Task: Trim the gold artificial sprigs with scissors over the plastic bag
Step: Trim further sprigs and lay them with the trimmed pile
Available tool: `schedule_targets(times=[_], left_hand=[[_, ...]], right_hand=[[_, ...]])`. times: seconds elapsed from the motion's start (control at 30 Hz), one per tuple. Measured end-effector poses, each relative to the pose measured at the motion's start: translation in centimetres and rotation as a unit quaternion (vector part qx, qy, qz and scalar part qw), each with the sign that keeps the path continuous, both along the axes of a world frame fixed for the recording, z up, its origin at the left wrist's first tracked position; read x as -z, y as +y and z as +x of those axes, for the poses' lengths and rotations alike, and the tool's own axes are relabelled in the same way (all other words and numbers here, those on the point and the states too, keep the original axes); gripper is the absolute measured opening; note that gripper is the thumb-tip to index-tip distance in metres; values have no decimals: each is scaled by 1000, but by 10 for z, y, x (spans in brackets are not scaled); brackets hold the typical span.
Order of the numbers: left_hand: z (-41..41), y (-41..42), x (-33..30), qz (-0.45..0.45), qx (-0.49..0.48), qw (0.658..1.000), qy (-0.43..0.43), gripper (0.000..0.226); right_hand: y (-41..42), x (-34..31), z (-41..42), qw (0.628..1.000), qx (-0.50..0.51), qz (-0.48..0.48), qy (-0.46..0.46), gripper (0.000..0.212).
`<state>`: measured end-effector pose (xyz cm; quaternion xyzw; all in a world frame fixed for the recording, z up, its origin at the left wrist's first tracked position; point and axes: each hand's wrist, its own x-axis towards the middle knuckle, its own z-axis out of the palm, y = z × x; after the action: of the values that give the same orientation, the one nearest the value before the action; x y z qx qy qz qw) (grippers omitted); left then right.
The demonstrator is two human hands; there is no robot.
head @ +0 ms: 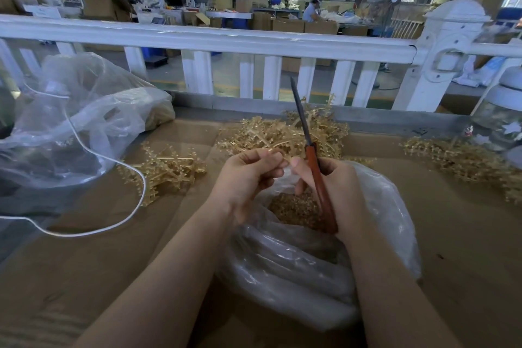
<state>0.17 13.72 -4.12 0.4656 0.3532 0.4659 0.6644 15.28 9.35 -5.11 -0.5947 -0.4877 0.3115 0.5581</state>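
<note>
Overflowing plastic bag (381, 215) of gold trimmings (293, 209)

Your bench is covered in brown cardboard (113, 257). On it at 6 o'clock sits the open plastic bag (296, 271); gold sprig piles lie at 9 (166, 169), 12 (282, 133) and 3 o'clock (457, 158); a white cord (84, 230) and a big clear bag (70, 121) lie at 10.
</note>
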Motion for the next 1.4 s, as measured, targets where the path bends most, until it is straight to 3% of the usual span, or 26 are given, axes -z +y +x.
schedule_targets(times=[0.1,0.27,0.4,0.53,0.67,0.8,0.9,1.03,1.23,1.4], left_hand=[[3,-2,1,3,12,1000,4,4],[4,-6,-1,7,9,1000,10,11],[1,-3,-4,26,-14,1000,11,26],[0,-2,-2,37,-34,999,3,9],[-1,0,-2,63,-67,995,28,7],[-5,3,-2,67,-103,992,-1,11],[-8,5,-2,62,-114,991,-26,10],[-8,6,-2,65,-97,992,-43,10],[-6,5,0,85,-51,992,-73,27],[-8,8,1,104,-26,991,-74,17]], right_hand=[[-1,-3,-1,999,-5,8,45,21],[1,-4,-1,1000,6,-5,-14,12],[1,-3,-1,999,12,2,-31,16],[2,-1,-1,998,19,2,-55,21],[4,3,0,994,40,1,-106,15],[-2,5,-1,972,88,29,-214,30],[-6,3,-3,959,76,46,-270,47],[-4,7,0,935,65,32,-348,52],[-3,9,2,916,84,28,-391,62],[-2,10,5,908,83,16,-411,67]])
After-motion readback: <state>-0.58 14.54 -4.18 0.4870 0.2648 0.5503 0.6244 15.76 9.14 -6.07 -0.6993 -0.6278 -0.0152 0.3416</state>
